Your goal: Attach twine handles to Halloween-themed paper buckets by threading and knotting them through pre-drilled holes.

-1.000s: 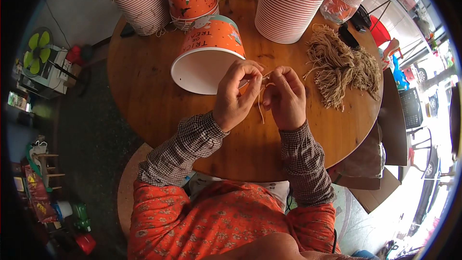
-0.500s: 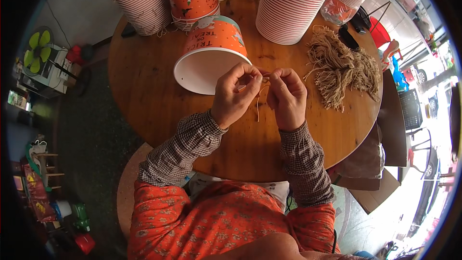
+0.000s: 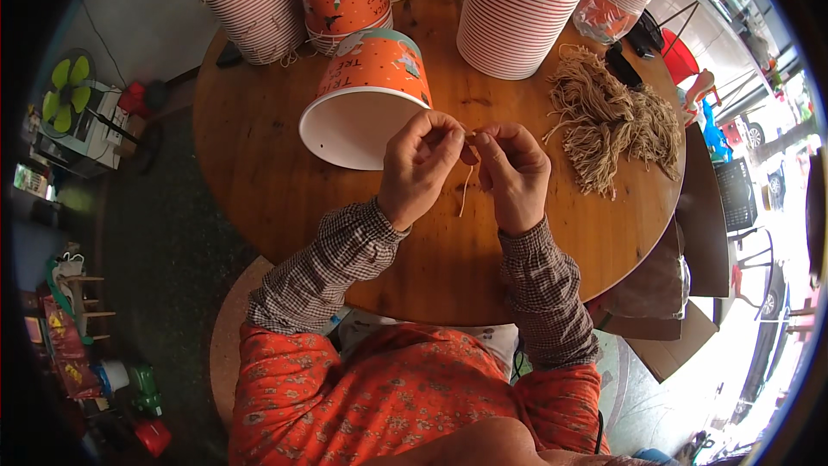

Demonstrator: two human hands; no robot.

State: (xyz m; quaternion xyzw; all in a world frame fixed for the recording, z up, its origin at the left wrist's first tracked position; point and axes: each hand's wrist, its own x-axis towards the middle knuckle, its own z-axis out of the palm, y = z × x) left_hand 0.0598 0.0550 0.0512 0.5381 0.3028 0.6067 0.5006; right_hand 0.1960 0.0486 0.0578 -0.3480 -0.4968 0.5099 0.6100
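Observation:
My left hand (image 3: pixel 421 168) and my right hand (image 3: pixel 515 174) meet fingertip to fingertip above the round table. Between them they pinch a thin beige string (image 3: pixel 465 193), and one loose end hangs below the fingers. Just behind my left hand an orange paper bucket (image 3: pixel 376 69) lies on its side, its white open mouth turned toward me. Whether the string is joined to the bucket is hidden by my fingers. A heap of beige strings (image 3: pixel 608 116) lies on the table to the right of my right hand.
Stacked paper buckets (image 3: pixel 522 13) stand at the back of the wooden table (image 3: pixel 431 267), with another tall stack (image 3: pixel 246 4) at the far left. A shorter orange bucket stack (image 3: pixel 343 0) stands between them. Cardboard boxes (image 3: pixel 668 324) sit beside the table's right edge.
The lying bucket has rolled and shifted slightly left. My fingertips have drawn closer together on the string, whose loose end has swung a little.

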